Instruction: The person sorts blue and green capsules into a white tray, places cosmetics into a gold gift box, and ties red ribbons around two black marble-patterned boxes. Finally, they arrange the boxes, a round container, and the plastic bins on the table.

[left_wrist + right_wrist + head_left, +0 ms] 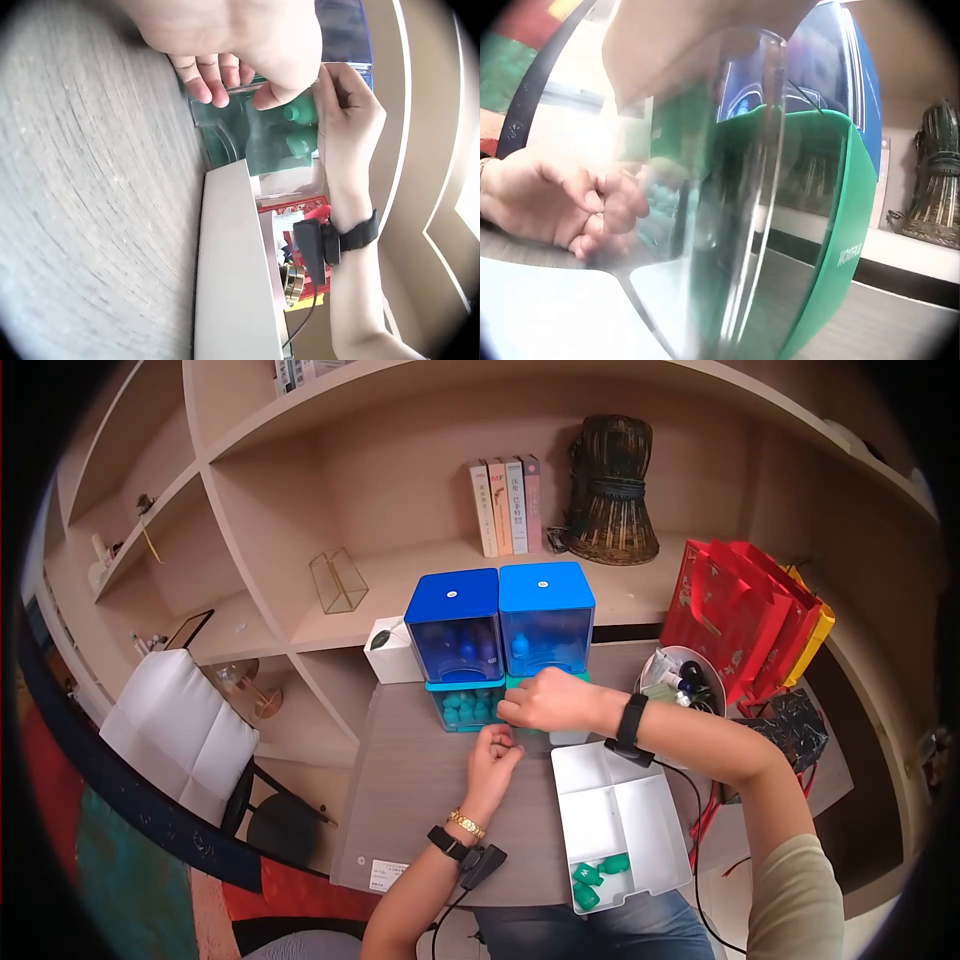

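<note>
My right hand (550, 700) is at the front of a green-framed clear box (840, 225), its thumb and fingers pinching the edge of the clear front panel (769, 165). In the left wrist view, green capsules (302, 142) show through the clear plastic. My left hand (490, 760) is just left of and below the right, fingers loosely curled by the panel, with nothing visible in them. Beside it stands a turquoise-lidded box (465, 705) of turquoise capsules. Two blue-lidded boxes, one dark (455, 625) and one lighter (545, 620), are stacked on top.
A white compartment tray (650, 820) lies at the table's front edge, several green capsules (587, 875) in its near-left section. To the right are a round container (705, 670) of small items and red gift bags (735, 615). A white tissue box (392, 652) stands left of the stack.
</note>
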The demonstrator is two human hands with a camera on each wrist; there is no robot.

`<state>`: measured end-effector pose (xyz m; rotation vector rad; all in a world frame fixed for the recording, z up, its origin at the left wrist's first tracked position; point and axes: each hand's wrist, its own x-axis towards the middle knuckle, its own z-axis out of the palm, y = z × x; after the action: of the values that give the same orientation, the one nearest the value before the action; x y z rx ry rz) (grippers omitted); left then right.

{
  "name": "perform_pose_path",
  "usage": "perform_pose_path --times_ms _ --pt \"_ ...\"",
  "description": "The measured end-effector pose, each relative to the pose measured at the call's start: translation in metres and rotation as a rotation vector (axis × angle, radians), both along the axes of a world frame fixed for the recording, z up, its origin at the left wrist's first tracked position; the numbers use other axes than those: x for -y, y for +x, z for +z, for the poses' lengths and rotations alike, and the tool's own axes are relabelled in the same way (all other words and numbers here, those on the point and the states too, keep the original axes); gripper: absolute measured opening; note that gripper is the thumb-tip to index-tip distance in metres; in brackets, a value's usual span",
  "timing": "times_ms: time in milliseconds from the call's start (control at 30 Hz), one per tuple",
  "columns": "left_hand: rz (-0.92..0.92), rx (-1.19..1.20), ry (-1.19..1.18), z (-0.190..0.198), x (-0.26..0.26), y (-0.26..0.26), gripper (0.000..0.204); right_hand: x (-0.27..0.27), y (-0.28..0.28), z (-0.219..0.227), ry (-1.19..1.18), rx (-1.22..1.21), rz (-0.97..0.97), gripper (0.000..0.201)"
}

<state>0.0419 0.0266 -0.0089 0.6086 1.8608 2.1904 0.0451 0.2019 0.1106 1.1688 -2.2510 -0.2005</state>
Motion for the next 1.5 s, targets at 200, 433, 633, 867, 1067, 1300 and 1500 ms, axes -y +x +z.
perform_pose_path --times_ms 200,433,633,867,1067,1300,1500 --pt "0.013 -0.020 -0.029 0.000 -0.001 0.002 0.040 -0.002 0.006 0.000 -0.217 0.269 -0.066 0.020" --pt "0.005 -0.021 -0.022 -0.001 -0.003 0.000 0.042 -0.006 0.021 -0.003 -0.330 0.616 -0.103 0.032" --pt "-0.019 -0.002 0.004 -0.003 -0.002 -0.001 0.040 -0.006 0.028 -0.006 -0.296 0.768 -0.200 0.043" --pt "-0.040 -0.037 -0.032 -0.003 0.000 -0.002 0.030 -0.002 0.038 -0.012 -0.230 0.325 -0.129 0.022" --pt "0.011 0.008 0.021 -0.003 -0.003 0.000 0.037 0.010 0.115 0.010 -0.238 0.250 -0.037 0.027" --pt "0.020 0.020 -0.041 0.008 0.000 0.005 0.038 0.017 0.211 -0.007 -0.023 0.681 0.068 0.031" --pt "0.013 0.034 -0.048 0.013 0.001 0.008 0.036 0.018 0.236 -0.032 -0.044 0.572 0.038 0.038"
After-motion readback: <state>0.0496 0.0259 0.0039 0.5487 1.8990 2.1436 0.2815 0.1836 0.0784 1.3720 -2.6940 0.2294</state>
